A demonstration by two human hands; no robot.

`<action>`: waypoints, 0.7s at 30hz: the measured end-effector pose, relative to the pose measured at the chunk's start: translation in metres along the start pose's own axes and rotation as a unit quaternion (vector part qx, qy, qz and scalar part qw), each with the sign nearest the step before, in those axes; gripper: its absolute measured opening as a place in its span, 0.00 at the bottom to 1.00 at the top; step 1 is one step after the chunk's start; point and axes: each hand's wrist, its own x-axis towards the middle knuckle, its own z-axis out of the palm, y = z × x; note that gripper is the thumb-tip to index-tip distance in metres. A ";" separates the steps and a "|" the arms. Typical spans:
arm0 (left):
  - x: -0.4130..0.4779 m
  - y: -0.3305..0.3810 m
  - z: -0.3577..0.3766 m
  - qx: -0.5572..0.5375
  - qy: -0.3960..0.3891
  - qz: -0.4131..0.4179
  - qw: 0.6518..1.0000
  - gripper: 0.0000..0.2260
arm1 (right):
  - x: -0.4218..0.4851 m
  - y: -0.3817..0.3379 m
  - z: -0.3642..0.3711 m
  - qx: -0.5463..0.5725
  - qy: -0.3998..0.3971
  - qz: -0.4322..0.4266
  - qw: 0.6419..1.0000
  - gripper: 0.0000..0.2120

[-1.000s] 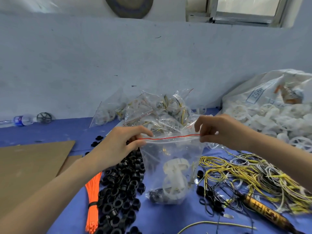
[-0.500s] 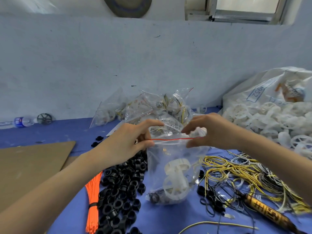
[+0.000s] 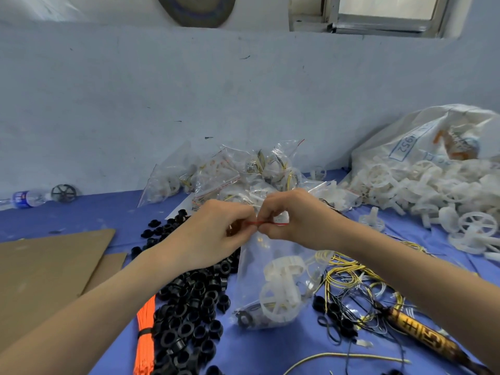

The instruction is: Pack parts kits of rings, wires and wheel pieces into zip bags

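Observation:
A clear zip bag [image 3: 273,282] with a red seal line hangs upright above the blue table [image 3: 81,215]. Inside it lie white wheel pieces, a black ring and some wire. My left hand [image 3: 216,234] pinches the seal at its left end. Pressed close against it, my right hand [image 3: 295,220] pinches the same seal, and only a short stretch of red line shows between and beside the fingers. A heap of black rings [image 3: 189,301] lies under my left forearm. Yellow and black wires [image 3: 359,288] tangle to the right of the bag.
Filled zip bags [image 3: 232,174] pile against the wall behind my hands. A big white sack of wheel pieces [image 3: 433,185] spills at the right. Cardboard sheets [image 3: 46,269] lie at the left, an orange tie bundle [image 3: 144,336] near the front, a brown stick tool [image 3: 422,336] at the lower right.
My hands were apart, stretching the bag's mouth wide. The right hand has slid left along the red seal until it meets the left hand, and the bag top is now bunched between them.

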 end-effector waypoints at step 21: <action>-0.012 -0.024 0.000 -0.065 0.020 -0.037 0.997 0.14 | -0.019 0.043 -0.015 -0.093 -0.004 0.009 0.996 0.03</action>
